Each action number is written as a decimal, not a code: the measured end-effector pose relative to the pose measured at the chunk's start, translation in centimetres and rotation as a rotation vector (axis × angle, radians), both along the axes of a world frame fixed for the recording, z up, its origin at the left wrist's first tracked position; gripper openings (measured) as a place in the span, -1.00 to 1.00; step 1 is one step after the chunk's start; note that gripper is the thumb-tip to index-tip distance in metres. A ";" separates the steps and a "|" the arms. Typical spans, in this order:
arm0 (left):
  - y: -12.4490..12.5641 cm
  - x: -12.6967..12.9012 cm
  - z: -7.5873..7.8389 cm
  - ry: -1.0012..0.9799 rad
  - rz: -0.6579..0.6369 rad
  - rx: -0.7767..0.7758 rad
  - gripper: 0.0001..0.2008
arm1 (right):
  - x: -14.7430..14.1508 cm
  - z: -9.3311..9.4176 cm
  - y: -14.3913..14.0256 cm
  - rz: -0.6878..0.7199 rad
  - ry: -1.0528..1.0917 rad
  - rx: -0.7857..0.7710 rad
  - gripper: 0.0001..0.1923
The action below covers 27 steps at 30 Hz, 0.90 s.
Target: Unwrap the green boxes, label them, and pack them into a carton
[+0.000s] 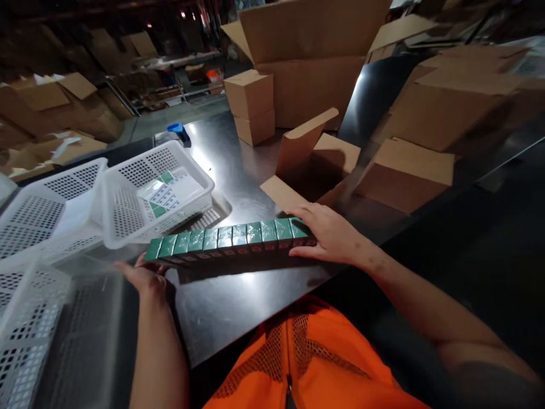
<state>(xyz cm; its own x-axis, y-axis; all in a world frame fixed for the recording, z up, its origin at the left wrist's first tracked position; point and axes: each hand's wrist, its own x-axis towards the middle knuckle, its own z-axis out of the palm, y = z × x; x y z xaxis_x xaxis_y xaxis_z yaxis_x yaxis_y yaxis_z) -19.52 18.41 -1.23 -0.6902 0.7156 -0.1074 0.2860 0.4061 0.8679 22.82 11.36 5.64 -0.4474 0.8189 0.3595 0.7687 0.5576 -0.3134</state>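
A long row of small green boxes [225,238], glossy on top, spans the space between my two hands over the metal table [221,318]. My right hand [327,236] grips the right end, thumb on the near side and fingers over the far side. At the left end, my left hand [147,275] closes against the last box, its fingers partly hidden behind the row. Just beyond my right hand stands an open cardboard box [300,153] with its flaps up. Left of the row is a white perforated basket [159,196] holding a green and white printed packet [164,193].
More white baskets [55,210] stand on the left. At the back are a large open carton [315,85] and two stacked small boxes [251,108]. A closed carton [409,173] sits to the right. A blue object [179,132], perhaps a tape dispenser, lies behind the baskets.
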 end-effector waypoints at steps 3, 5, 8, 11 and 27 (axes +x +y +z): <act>0.2 0.2 -0.2 -0.126 -0.010 0.027 -0.33 | -1.0 0.8 2.1 0.097 -0.190 -0.013 -0.16; 0.4 0.2 -0.3 -0.151 -0.023 0.035 -0.30 | -1.6 0.6 2.7 0.116 -0.250 0.023 -0.15; 0.7 0.2 -0.2 -0.112 -0.037 0.026 -0.25 | -2.1 -0.1 2.7 0.083 -0.263 0.061 -0.16; 0.2 0.4 0.4 0.056 0.013 0.039 -0.23 | -2.3 -0.7 2.1 0.011 -0.265 0.046 -0.17; 6.4 22.1 12.2 0.349 -1.076 0.282 -0.23 | -3.7 -0.8 1.6 -0.120 -0.282 -0.025 -0.37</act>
<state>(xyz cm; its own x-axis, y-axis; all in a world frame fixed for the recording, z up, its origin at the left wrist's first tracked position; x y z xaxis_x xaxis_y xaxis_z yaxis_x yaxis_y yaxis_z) 2.53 24.86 11.00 0.3269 0.9179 0.2250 0.6068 -0.3864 0.6946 19.13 13.01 4.79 -0.4263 0.8789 0.2142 0.8871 0.4525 -0.0911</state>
